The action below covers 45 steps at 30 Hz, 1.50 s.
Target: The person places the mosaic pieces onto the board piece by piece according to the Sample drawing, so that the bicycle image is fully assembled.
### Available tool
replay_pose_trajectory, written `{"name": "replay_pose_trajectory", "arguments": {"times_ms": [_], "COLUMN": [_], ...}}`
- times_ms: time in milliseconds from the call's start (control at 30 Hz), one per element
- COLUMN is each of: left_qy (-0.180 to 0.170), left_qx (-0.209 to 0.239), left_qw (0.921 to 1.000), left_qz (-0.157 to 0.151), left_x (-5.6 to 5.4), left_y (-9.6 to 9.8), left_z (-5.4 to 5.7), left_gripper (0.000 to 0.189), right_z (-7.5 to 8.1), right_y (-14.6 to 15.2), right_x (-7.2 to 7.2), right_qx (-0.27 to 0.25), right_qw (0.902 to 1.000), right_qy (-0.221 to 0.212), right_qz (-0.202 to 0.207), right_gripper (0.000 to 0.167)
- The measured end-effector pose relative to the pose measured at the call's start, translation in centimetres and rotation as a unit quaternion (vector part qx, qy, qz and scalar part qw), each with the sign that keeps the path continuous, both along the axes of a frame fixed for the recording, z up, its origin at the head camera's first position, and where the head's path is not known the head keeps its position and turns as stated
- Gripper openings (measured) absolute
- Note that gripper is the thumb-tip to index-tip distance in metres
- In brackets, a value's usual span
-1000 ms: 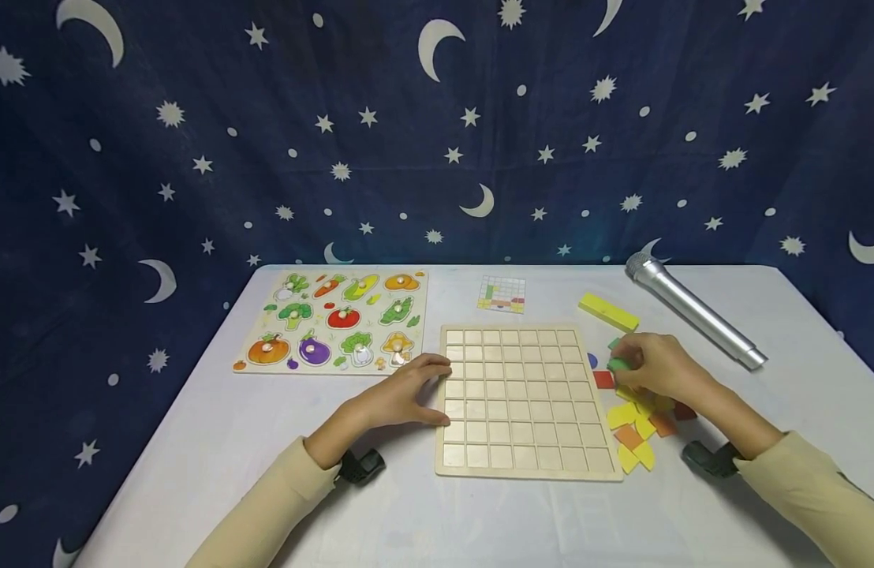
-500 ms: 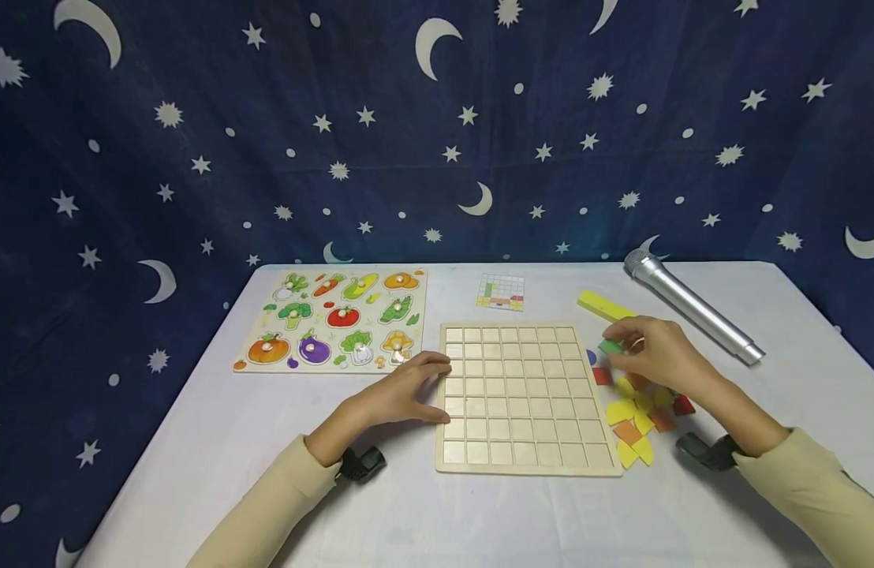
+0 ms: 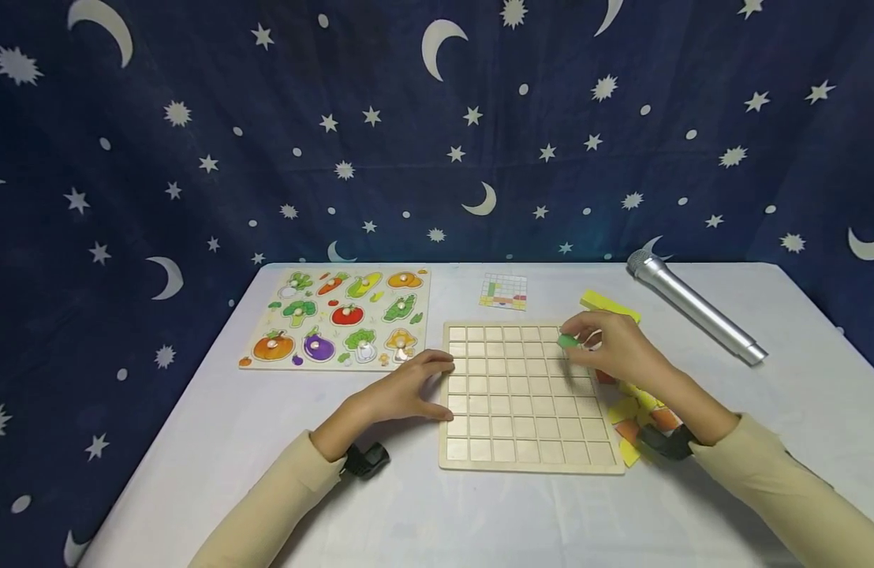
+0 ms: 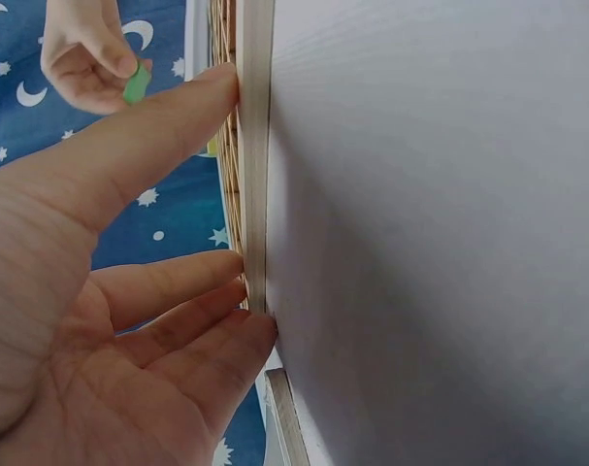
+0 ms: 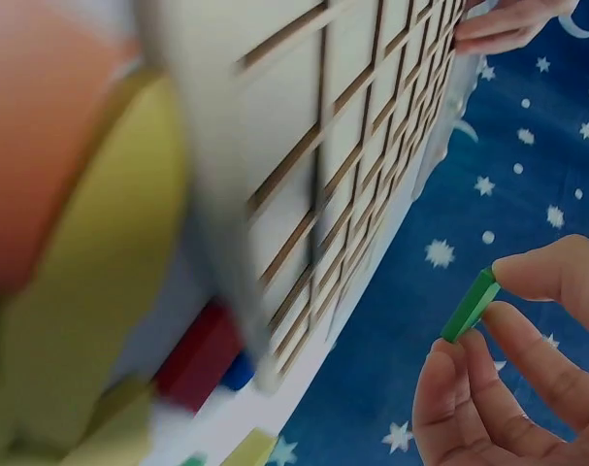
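Observation:
My right hand [image 3: 614, 347] pinches a small green block [image 5: 471, 306] between thumb and fingertips. It holds the block above the upper right part of a wooden grid board [image 3: 522, 404], whose square cells hold no pieces. At the board's left edge my left hand [image 3: 401, 392] rests with thumb and fingers spread. In the left wrist view its fingertips touch the wooden rim [image 4: 255, 175]. Beside the board's right edge lie loose yellow pieces [image 3: 624, 409], orange pieces [image 3: 627, 430] and a red block [image 3: 605, 378], partly hidden under the right hand and forearm.
A vegetable knob puzzle [image 3: 375, 322] lies at the back left. Behind the board is a small pattern card [image 3: 504, 303]. A long yellow bar [image 3: 607, 303] and a silver microphone [image 3: 696, 308] lie at the back right. A blue block [image 5: 239, 373] shows by the board's corner.
My right hand has lifted the green block from the loose pieces and carried it left, over the board's right side. The left hand stays at the board's left edge.

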<state>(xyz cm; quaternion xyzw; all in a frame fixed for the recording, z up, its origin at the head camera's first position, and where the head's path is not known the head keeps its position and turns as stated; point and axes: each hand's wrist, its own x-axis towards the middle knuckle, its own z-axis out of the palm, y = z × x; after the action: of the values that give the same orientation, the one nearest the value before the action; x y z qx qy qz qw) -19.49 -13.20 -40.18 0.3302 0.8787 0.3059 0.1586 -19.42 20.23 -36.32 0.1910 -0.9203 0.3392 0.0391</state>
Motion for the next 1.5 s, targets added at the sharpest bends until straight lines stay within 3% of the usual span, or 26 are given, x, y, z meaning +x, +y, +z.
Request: {"name": "replay_pose_trajectory", "arguments": {"times_ms": [200,833,1233,1500], "left_qy": [-0.003,-0.01,-0.009,-0.009], "left_qx": [-0.001,-0.002,-0.009,-0.011], "left_qw": [1.0,0.9999,0.9999,0.9999], "left_qz": [0.001,0.005,0.008,0.008], "left_x": [-0.1,-0.1,-0.3,-0.4], "left_y": [0.0,0.0,0.0,0.0], "left_z": [-0.1,-0.1,0.0,-0.1], "left_gripper": [0.072,0.072,0.072,0.072], "right_z": [-0.4,-2.7,-3.1,-3.4], "right_y": [-2.4,-8.4,-8.9,-9.1], "right_x": [-0.8,-2.9,-3.7,-3.8], "right_qx": [-0.017,-0.01,0.002,0.019], "right_qw": [0.9992,0.987,0.9826,0.982], "right_qy": [0.009,-0.046,-0.089,-0.084], "right_qz": [0.034,0.154,0.163,0.168], "right_gripper": [0.023,0.022,0.016,0.011]}}
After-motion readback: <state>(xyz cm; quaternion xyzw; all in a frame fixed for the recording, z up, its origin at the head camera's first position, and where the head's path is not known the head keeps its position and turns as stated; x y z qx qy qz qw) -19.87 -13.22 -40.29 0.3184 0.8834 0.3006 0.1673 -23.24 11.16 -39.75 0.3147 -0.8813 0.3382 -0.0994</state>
